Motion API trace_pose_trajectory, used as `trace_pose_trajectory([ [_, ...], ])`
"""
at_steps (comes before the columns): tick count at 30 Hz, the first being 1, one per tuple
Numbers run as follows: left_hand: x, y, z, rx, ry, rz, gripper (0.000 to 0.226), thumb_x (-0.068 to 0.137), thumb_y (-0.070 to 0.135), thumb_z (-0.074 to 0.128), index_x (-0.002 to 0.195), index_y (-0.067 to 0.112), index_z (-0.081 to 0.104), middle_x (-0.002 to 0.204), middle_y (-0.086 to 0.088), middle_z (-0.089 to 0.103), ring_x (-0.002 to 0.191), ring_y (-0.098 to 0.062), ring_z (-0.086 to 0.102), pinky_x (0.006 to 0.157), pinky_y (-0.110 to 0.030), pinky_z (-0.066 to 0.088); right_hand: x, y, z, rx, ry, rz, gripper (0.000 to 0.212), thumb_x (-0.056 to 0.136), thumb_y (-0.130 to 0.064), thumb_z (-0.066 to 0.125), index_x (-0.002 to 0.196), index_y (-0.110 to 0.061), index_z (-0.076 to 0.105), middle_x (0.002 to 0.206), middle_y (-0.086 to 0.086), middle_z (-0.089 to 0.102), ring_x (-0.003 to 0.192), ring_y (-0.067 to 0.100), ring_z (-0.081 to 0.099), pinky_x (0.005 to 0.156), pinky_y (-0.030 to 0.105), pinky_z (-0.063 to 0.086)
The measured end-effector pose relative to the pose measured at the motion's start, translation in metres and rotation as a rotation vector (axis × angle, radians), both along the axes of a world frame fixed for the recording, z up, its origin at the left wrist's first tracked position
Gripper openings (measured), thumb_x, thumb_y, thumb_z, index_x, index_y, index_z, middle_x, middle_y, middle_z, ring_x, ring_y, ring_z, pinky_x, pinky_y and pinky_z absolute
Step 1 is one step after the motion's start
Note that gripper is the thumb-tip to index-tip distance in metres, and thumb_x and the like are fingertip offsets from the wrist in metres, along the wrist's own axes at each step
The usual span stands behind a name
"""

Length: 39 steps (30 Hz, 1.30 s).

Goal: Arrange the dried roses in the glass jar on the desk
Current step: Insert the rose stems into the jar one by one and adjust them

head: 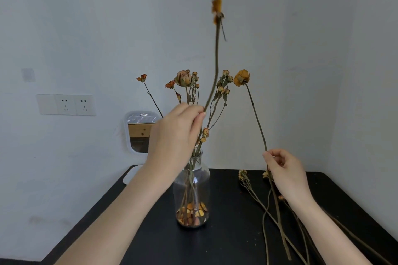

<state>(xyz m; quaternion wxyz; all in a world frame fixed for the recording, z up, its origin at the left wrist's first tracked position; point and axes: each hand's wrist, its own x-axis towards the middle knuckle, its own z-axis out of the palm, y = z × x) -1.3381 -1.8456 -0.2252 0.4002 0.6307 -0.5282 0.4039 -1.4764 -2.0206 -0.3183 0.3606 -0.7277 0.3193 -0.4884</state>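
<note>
A clear glass jar (191, 191) stands on the black desk (226, 243), with dried petals at its bottom and several dried roses (185, 78) standing in it. My left hand (174, 135) is above the jar's mouth and pinches the lower end of a tall orange rose stem (216, 54), whose bloom reaches the top edge of the view. My right hand (284, 170), to the right of the jar, holds the stem of a yellow rose (242, 77) upright. More dried roses (277, 217) lie flat on the desk under my right hand.
A white-framed mirror (137, 131) leans against the wall behind the jar, on a white base. Wall sockets (74, 104) are at the left. The desk sits in a corner, with walls behind and to the right.
</note>
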Motion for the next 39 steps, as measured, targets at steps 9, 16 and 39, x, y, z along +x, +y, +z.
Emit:
trace_pose_trajectory([
  [9,0.003,-0.031,-0.021,0.221,0.133,0.240,0.024,0.096,0.028,0.046,0.107,0.016,0.064,0.075,-0.002,0.066,0.063,-0.016,0.061,0.052,-0.022,0.046,0.009,0.005,0.005,-0.006,-0.039,0.042,0.005,0.091,-0.024,0.054,0.087,-0.027,0.055,0.073,0.005,0.059,0.068,0.014,0.056,0.059,0.021,0.042],
  [16,0.002,-0.040,-0.029,0.157,0.187,0.208,0.032,0.095,0.034,0.046,0.117,0.013,0.057,0.074,-0.004,0.067,0.064,-0.019,0.065,0.051,-0.022,0.044,0.013,0.009,0.004,-0.025,-0.052,0.067,0.015,0.091,-0.023,0.055,0.078,-0.032,0.053,0.070,0.004,0.058,0.067,0.013,0.055,0.059,0.020,0.042],
  [39,0.018,-0.031,-0.104,0.110,0.253,0.115,0.022,0.087,0.043,0.047,0.081,0.023,0.044,0.045,0.011,0.039,0.035,-0.003,0.037,0.040,-0.009,0.020,0.020,0.001,0.001,-0.015,-0.038,0.049,0.005,0.092,-0.023,0.053,0.092,-0.020,0.057,0.074,0.004,0.058,0.067,0.011,0.054,0.059,0.018,0.041],
])
